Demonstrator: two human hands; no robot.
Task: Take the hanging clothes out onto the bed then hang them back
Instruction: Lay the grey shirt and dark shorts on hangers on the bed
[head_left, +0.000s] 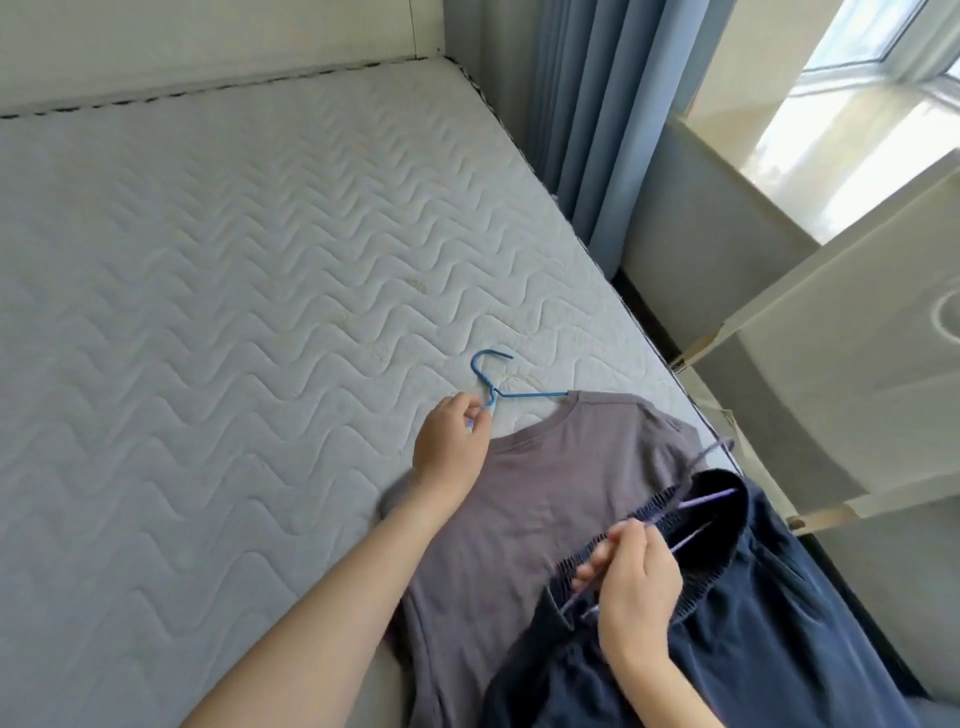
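A mauve-grey cotton T-shirt (561, 483) lies flat on the bed's white wave-quilted mattress (234, 270), near its right edge. One arm of a thin blue wire hanger (524, 396) is tucked into its collar, and the left hand (452, 441) pinches that hanger just below the hook with curled fingers. The right hand (639, 587) has its fingers closed round a pale purple wire hanger (709, 500) set inside the elastic waistband of a dark navy garment (753, 623), which overlaps the shirt's lower right part.
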